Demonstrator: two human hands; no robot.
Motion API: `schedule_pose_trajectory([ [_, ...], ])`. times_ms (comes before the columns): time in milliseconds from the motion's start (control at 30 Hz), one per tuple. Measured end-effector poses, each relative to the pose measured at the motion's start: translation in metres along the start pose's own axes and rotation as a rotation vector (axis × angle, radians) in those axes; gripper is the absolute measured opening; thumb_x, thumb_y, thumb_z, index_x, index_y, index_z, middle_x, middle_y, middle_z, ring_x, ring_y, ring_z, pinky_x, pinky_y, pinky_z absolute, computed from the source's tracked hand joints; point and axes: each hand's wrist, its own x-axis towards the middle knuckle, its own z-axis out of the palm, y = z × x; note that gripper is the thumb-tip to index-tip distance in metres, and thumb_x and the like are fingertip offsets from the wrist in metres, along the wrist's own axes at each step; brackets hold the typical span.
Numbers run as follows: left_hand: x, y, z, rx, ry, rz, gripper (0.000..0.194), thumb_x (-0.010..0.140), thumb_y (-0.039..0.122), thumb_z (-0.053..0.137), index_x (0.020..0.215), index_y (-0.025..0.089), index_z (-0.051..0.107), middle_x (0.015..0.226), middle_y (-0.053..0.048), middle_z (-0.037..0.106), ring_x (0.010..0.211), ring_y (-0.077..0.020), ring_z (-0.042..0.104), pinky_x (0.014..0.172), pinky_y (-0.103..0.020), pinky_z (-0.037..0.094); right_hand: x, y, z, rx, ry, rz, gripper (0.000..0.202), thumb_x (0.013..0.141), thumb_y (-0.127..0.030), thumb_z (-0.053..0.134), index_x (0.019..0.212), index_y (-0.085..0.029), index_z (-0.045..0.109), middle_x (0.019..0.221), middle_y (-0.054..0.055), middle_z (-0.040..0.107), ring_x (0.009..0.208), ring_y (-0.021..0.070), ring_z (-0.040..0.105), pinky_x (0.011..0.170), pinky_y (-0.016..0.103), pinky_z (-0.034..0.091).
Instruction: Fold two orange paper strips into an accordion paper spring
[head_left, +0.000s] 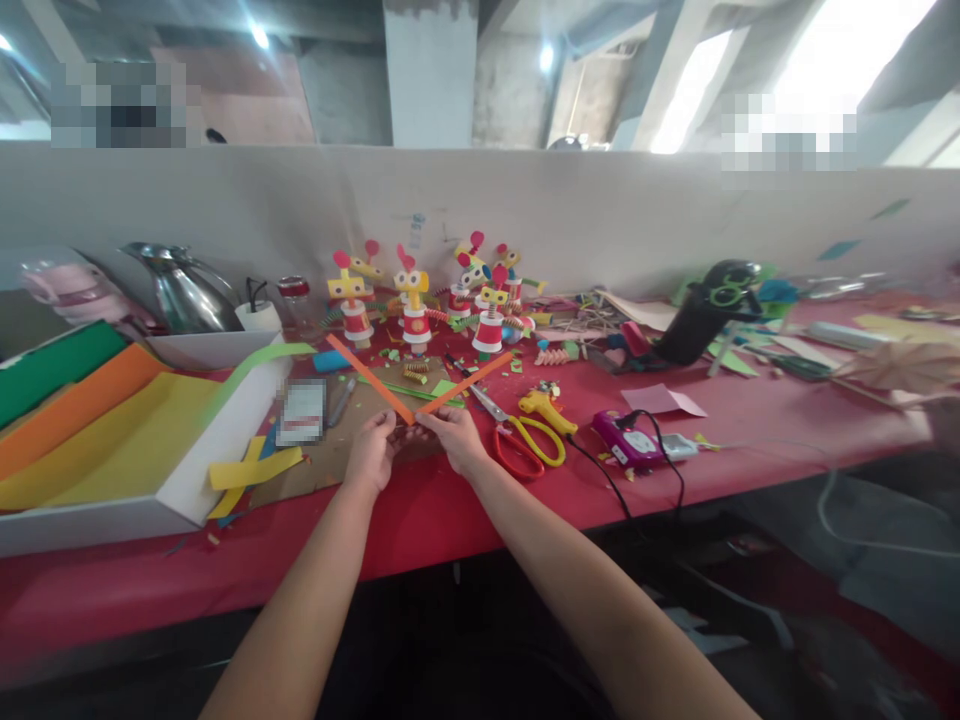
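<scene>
left hand: pinching the orange paper by the point of its V
right hand: pinched on the same point, close to the left
orange paper: spread above the cardboard
scissors: beside the yellow glue gun

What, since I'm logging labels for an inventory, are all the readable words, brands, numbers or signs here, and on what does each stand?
None can be read with certainty.
Blue marks on the pale partition: too blurred.
White rectangular item left of the hands: pixelated, unreadable.
Purple device: pale markings, too small.
Red paper cup of a figure: a mark shows, too small.
</scene>
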Motion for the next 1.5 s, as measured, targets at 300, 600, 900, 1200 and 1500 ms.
schedule_pose_trajectory([
  [300,0.0,-0.001,-0.005,0.215,-0.013,0.061,0.033,0.05,0.037,0.082,0.061,0.013,0.064,0.054,0.0,0.06,0.052,-0.01,0.052,0.053,-0.022,0.04,-0.001,-0.001,0.001,-0.09,-0.018,-0.065,0.028,0.062,-0.043,0.074,0.062,-0.017,0.066,0.055,0.0,0.063,0.051,0.0118,0.054,0.054,0.025,0.042],
  [600,-0.002,-0.003,-0.001,0.188,-0.066,0.082,0.038,0.05,0.04,0.082,0.074,0.015,0.067,0.068,-0.002,0.066,0.063,-0.0146,0.061,0.064,-0.028,0.049,-0.001,-0.004,0.0,-0.179,0.061,-0.153,0.022,0.066,-0.036,0.071,0.055,-0.018,0.064,0.05,-0.004,0.054,0.048,0.0096,0.043,0.049,0.023,0.03],
  [900,-0.002,0.0,0.0,0.244,0.007,0.055,0.034,0.042,0.033,0.085,0.059,0.012,0.065,0.056,-0.002,0.063,0.057,-0.0144,0.062,0.061,-0.027,0.049,0.005,-0.003,-0.005,-0.078,0.139,-0.143,0.028,0.065,-0.039,0.07,0.051,-0.017,0.061,0.047,-0.004,0.052,0.046,0.0086,0.041,0.048,0.024,0.03],
  [1200,0.001,0.007,-0.008,0.337,0.038,0.021,0.025,0.042,0.025,0.083,0.056,0.013,0.065,0.053,-0.004,0.064,0.049,-0.0157,0.06,0.05,-0.027,0.047,0.017,-0.011,-0.02,0.103,0.353,-0.199,0.025,0.061,-0.041,0.072,0.059,-0.016,0.067,0.051,-0.002,0.051,0.05,0.0096,0.042,0.049,0.024,0.033],
  [1500,-0.001,0.017,-0.014,0.53,0.046,0.067,0.021,0.046,0.026,0.08,0.058,0.016,0.066,0.055,-0.002,0.065,0.049,-0.0161,0.059,0.046,-0.024,0.04,0.022,-0.027,-0.033,0.283,0.502,-0.268,0.024,0.063,-0.037,0.07,0.075,-0.016,0.07,0.055,-0.002,0.054,0.053,0.0102,0.046,0.055,0.026,0.041],
])
